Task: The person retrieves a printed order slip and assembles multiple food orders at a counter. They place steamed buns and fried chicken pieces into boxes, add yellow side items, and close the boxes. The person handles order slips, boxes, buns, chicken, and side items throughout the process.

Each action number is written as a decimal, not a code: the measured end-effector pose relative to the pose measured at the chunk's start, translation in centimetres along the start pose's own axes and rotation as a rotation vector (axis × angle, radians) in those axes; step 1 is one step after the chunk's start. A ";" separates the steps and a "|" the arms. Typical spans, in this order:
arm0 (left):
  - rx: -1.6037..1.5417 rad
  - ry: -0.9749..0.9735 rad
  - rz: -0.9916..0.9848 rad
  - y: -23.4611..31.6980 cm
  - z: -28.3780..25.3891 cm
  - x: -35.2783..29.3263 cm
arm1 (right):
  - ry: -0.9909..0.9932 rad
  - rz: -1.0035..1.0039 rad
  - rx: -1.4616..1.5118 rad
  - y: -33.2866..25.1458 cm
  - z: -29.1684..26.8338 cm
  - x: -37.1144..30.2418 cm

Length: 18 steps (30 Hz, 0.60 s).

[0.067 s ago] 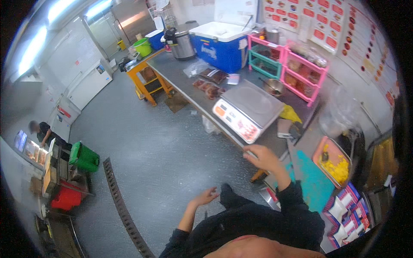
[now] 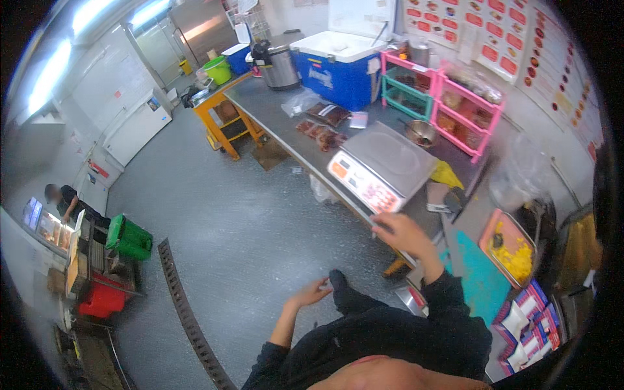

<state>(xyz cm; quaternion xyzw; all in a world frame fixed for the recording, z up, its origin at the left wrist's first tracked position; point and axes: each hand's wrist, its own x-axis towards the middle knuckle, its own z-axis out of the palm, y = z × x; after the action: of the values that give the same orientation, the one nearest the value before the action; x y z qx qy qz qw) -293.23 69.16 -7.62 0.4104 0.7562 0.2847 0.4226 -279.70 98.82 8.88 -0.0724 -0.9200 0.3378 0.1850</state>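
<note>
My right hand point(image 2: 404, 234) is at the near edge of the metal worktable point(image 2: 276, 133), its fingers extended and nothing seen in them. Whether the fingertips touch the edge is hard to tell. Just beyond it stands a white weighing scale point(image 2: 390, 159) with a flat metal plate. Low over the floor, my left hand point(image 2: 311, 294) hangs with its fingers stretched out, holding nothing. To the right of my right forearm are a knife point(image 2: 451, 247), a teal cutting board point(image 2: 481, 273) and a pink-rimmed tray point(image 2: 489, 244) with chopped yellow food.
Bagged food point(image 2: 322, 135), a metal bowl point(image 2: 421, 133) and pink-and-teal drawer racks point(image 2: 469, 117) stand behind the scale. Farther back are a blue cooler point(image 2: 335, 75) and a steel pot point(image 2: 279, 65). A green bin point(image 2: 129, 237) and another person point(image 2: 71, 201) are at far left. A drain grate point(image 2: 188, 318) crosses the floor.
The view has shifted slightly, so the table and its contents sit a little farther right. Both hands keep nearly the same pose.
</note>
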 end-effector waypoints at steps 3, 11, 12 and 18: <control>0.018 0.091 0.043 -0.8 -10.1 5.0 | 0.093 -0.047 -0.014 2.3 0.6 9.3; 0.131 0.062 0.055 -1.5 -35.1 20.0 | 0.345 0.059 -0.001 7.3 0.4 36.1; 0.092 0.028 0.048 -1.7 -37.8 21.5 | 0.415 -0.029 -0.028 7.7 0.6 39.0; 0.106 0.068 0.255 1.2 -54.5 32.4 | 0.373 -0.060 -0.051 11.2 -1.7 51.3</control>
<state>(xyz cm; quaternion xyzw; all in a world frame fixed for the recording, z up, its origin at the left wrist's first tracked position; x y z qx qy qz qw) -350.23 93.09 6.31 0.5149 0.7258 0.3097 0.3349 -326.23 121.61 17.80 -0.1109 -0.8798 0.2892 0.3605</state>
